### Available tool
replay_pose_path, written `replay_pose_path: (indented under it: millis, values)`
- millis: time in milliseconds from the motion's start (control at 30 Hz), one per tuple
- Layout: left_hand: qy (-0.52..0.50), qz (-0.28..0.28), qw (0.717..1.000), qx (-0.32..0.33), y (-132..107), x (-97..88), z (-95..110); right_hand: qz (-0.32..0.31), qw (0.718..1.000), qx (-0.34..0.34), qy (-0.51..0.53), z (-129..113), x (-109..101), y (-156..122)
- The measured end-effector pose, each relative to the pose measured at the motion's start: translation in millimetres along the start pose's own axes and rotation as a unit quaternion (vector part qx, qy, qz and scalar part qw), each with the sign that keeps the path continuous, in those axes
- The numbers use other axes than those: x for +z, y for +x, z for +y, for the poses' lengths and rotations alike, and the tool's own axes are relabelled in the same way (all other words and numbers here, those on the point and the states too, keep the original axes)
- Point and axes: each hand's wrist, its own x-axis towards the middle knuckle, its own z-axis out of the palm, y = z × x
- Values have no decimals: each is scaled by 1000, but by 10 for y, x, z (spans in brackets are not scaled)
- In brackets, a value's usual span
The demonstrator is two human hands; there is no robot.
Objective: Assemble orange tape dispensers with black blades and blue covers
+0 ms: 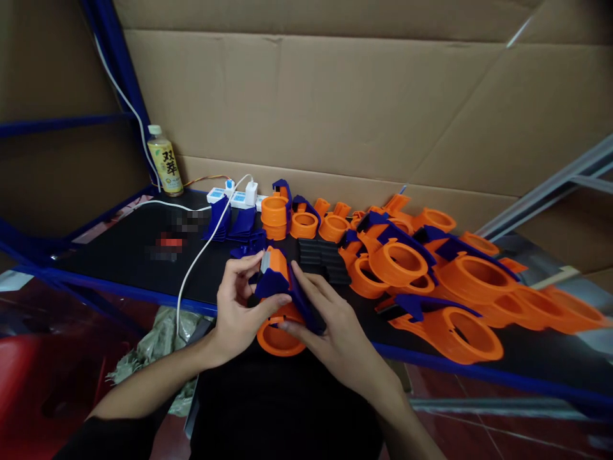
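My left hand (pixel 238 305) and my right hand (pixel 330 322) both grip one orange and blue plastic part (pixel 280 300) just in front of the black table's near edge. The part has an orange ring at its bottom and a dark blue piece wrapped over its top. My left fingers curl round its left side, with the thumb on the blue piece. Fingers of my right hand press along the blue piece on its right side.
A pile of similar orange and blue parts (pixel 431 275) covers the right of the black table (pixel 119 249). Black ribbed blocks (pixel 323 259), stacked orange rings (pixel 274 217), loose blue pieces (pixel 230 223), a power strip (pixel 234 197) with a white cable and a drink bottle (pixel 165 161) stand behind.
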Motion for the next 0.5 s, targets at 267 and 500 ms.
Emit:
replay_pose_path:
  millis: [267, 500]
  values:
    - [-92, -4, 986, -139, 109, -19, -49, 49, 997, -10, -54, -54, 253, 34]
    - [-155, 59, 963, -212, 143, -15, -92, 129, 972, -29, -196, -149, 254, 50]
